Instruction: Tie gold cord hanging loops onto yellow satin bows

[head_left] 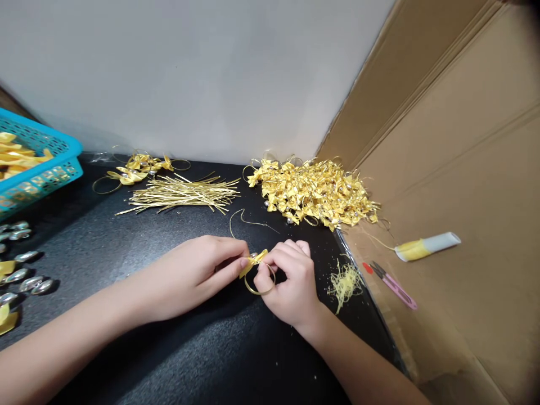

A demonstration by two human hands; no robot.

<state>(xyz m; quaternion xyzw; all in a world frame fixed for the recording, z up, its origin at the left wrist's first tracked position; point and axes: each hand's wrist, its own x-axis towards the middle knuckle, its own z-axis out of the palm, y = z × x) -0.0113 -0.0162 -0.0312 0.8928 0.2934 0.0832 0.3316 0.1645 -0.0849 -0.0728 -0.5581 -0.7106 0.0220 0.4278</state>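
Observation:
Above the black table, a small yellow ribbon bow [248, 264] is pinched between my two hands. My left hand [211, 267] grips the bow's left side with thumb and fingertips. On the other side, my right hand [291, 275] is closed on the bow's right end, and a gold loop [253, 291] hangs round by its fingers. A silvery bead shows at the bow's middle, partly covered by fingertips. Just beyond the hands lies a curved thread [247, 221] with what looks like a needle at its end.
Gold ties [185, 194] lie in a bundle, with a big heap of bows [316, 191] to their right. A blue basket [63, 143] and silver beads [25, 275] are at left. Thread scraps [346, 284], pink snips [399, 289] and a thread spool [428, 246] lie at right.

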